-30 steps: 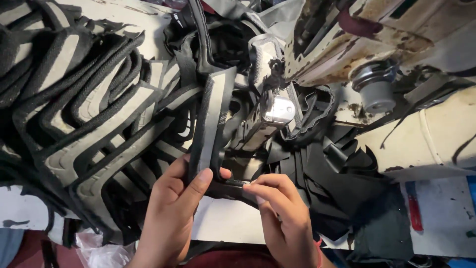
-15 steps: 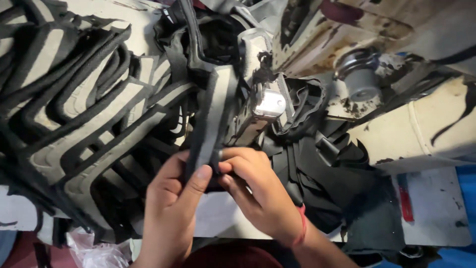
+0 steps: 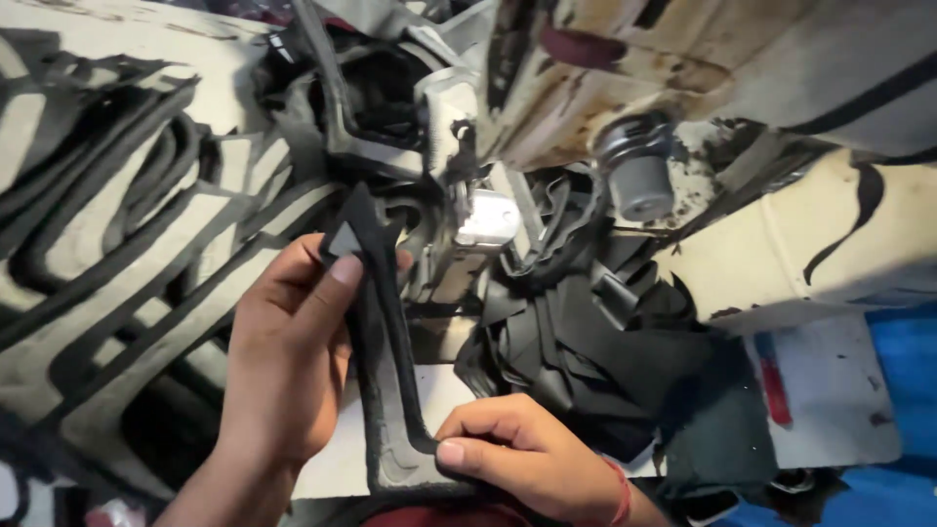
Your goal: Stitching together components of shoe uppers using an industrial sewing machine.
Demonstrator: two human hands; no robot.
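Clearly, both sets of fingers were closed on the same piece: a long, narrow black strip (image 3: 383, 361) with a grey underside, bent into an L-shaped foot at its near end. The left hand (image 3: 288, 356) gripped the strip's upper part, thumb (image 3: 332, 283) pressed across its front and the other fingers curled behind it, so that the top corner of the strip stood up just above the thumb. The right hand (image 3: 532, 459) pinched the lower end, its thumb (image 3: 459, 451) flat on the bend of the foot and its fingers folded over beside it; a red thread band (image 3: 621, 493) circled that wrist. Between the two hands the strip ran nearly upright, tilted slightly to the left at its top, held over a white sheet (image 3: 337, 459) on the bench.

Just behind the strip's top stood the metal head of a sewing machine (image 3: 459, 127), with a bright silvery foot part (image 3: 486, 220) lit beside it. To the right of the hands lay a loose heap of black cut pieces (image 3: 605, 351), touching the machine's base. To the left, many more black strips (image 3: 127, 244) of the same looped shape were spread over a pale, worn bench top (image 3: 117, 29). Farther right sat a round grey metal knob (image 3: 639, 176) on a stained cream surface.
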